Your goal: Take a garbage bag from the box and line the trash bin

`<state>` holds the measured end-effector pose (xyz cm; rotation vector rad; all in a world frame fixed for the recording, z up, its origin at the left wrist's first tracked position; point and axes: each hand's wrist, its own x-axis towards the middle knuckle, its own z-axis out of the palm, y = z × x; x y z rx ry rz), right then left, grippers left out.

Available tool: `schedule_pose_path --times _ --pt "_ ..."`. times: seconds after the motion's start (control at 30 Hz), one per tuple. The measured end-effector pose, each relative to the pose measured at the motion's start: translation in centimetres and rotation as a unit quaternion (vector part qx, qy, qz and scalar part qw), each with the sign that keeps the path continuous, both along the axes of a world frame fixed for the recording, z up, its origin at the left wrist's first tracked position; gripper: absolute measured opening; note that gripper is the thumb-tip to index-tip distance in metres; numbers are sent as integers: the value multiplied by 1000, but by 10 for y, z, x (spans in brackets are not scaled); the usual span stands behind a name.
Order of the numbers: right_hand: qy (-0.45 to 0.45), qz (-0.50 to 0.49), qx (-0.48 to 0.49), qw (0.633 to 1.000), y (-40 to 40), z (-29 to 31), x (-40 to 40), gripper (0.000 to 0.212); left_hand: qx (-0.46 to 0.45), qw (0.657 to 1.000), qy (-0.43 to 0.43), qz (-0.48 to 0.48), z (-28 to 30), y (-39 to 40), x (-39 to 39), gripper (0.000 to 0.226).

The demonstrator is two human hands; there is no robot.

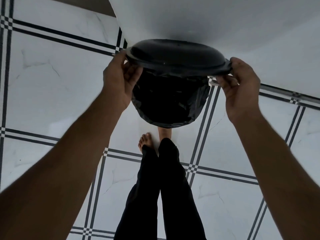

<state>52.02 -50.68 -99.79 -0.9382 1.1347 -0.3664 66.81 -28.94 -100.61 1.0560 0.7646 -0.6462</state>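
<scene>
- Garbage bag, black, crinkled plastic, lines the round trash bin; only a sliver of the bin's pale wall shows at the bag's 2 o'clock edge.
- Bag mouth is folded out over the rim and hangs down the outside all round; inside reads as a dark hollow, depth not readable.
- Bin sits at frame centre, at 12 o'clock from the person's feet, close against a white wall.
- Lid, black, domed, round, is tilted above the bin's far side, its near edge lifted clear of the bag mouth.
- Left hand at the lid's 9 o'clock: thumb on top of the lid edge, fingers curled beneath, pinching the edge together with a fold of bag.
- Right hand at the lid's 3 o'clock: thumb over the edge, fingers bent under it, gripping the same way; bunched bag plastic shows at the fingertips.
- Both forearms bare, reaching in from 7 and 5 o'clock.
- Bare foot at the bin's 6 o'clock; a second foot is partly hidden by the bag. Black trousers below.
- Floor: white marbled tiles with dark double-line borders.
</scene>
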Motion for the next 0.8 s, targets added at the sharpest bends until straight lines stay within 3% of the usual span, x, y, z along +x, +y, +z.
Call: schedule_pose_path --times 0.13,0.33,0.53,0.57,0.63,0.7,0.73,0.8 --pt "25 12 -12 1000 -5 5 11 22 88 993 -26 -81 2 -3 11 17" --pt "116 70 -80 988 15 -18 -22 26 247 947 -57 -197 -14 18 -15 9" --pt "229 149 -167 947 48 -78 -68 34 325 901 -76 -278 -62 32 -58 48" --pt "237 163 -172 942 51 -88 -71 36 352 878 -94 -309 -70 30 -65 53" --pt "250 190 -173 934 57 -107 -73 41 430 801 -167 -381 -84 27 -79 61" --pt "262 210 -174 926 62 -119 -76 47 498 694 -284 -436 -98 28 -93 64" --pt "271 220 -176 920 64 -122 -78 50 513 646 -324 -464 -104 29 -100 64" --pt "282 243 -189 908 63 -127 -78 55 503 587 -357 -524 -116 32 -109 68"
